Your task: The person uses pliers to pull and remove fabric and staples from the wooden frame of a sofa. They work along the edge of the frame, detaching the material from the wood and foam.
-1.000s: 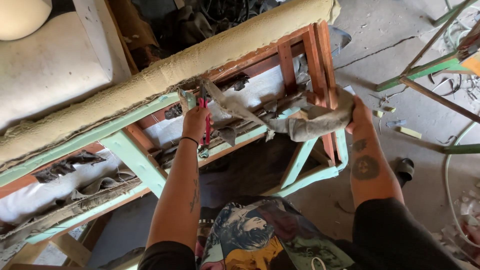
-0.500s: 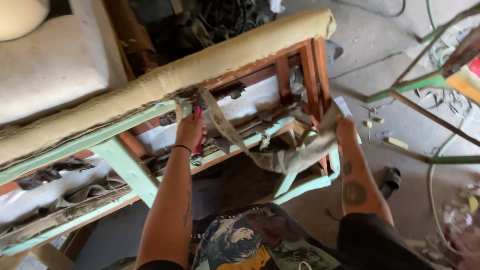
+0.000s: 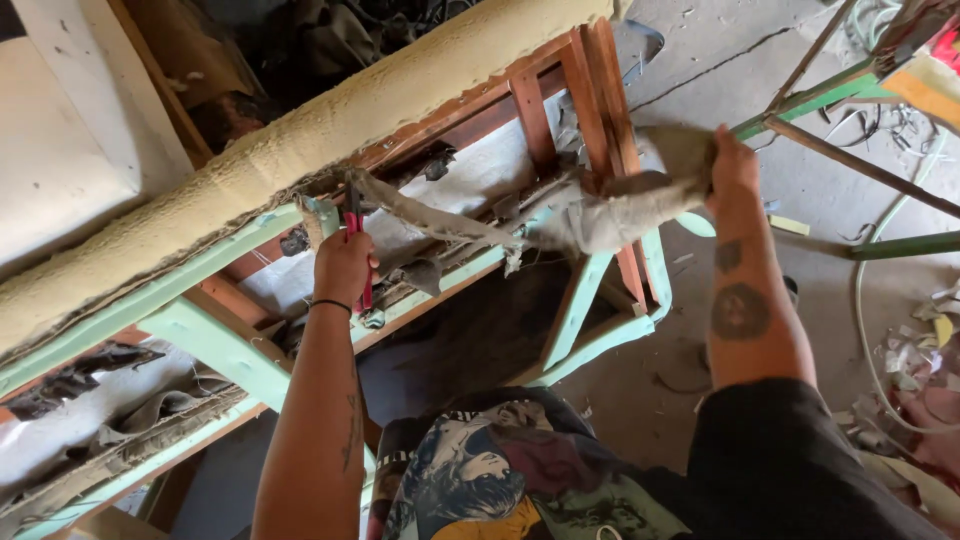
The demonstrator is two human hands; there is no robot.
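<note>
A dusty concrete floor is lying under an upturned sofa frame of green and reddish wood. In the head view, one strip of grey fabric is stretching along a 9-to-3 o'clock axis between two hands. The left hand is clamping one pair of red-handled pliers at the strip's 9 o'clock end; the right hand is closing its grip on the bunched 3 o'clock end.

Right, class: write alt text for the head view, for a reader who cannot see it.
A person's right hand pulls a grey fabric strip away from an upturned wooden furniture frame, while the left hand grips red-handled pliers at the strip's other end.
</note>
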